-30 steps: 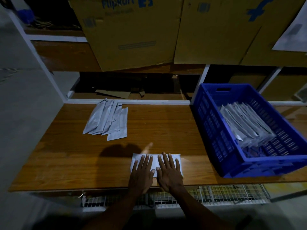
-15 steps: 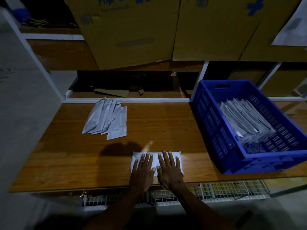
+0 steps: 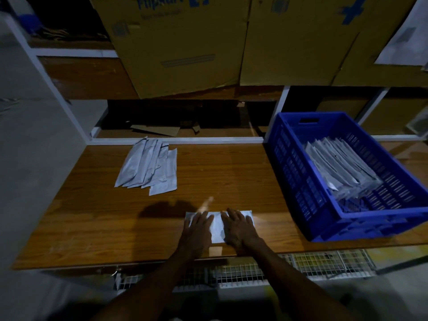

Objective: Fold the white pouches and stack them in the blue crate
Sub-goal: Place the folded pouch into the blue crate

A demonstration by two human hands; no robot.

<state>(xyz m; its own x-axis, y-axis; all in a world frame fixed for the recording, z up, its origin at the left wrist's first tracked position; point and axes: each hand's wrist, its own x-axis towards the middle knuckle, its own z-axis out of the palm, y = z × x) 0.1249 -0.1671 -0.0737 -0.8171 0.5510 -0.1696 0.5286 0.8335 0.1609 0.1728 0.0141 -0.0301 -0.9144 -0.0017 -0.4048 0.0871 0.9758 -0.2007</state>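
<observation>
White plastic lies flat under both our hands near the bottom centre of the frame: one pouch [image 3: 217,227] on the wooden table [image 3: 231,177], close to its near edge. Our left hand [image 3: 196,229] presses its left part and our right hand [image 3: 238,228] its right part, fingers straight and spread, gripping nothing (a strip of pouch shows between them). Toward the upper left of the table sits a fanned pile of unfolded pouches [image 3: 148,167], well apart from our hands. At the right of the frame stands the blue crate [image 3: 291,163], with a leaning row of folded pouches [image 3: 340,167] inside it. Cardboard boxes [image 3: 185,42] fill the shelf across the top.
</observation>
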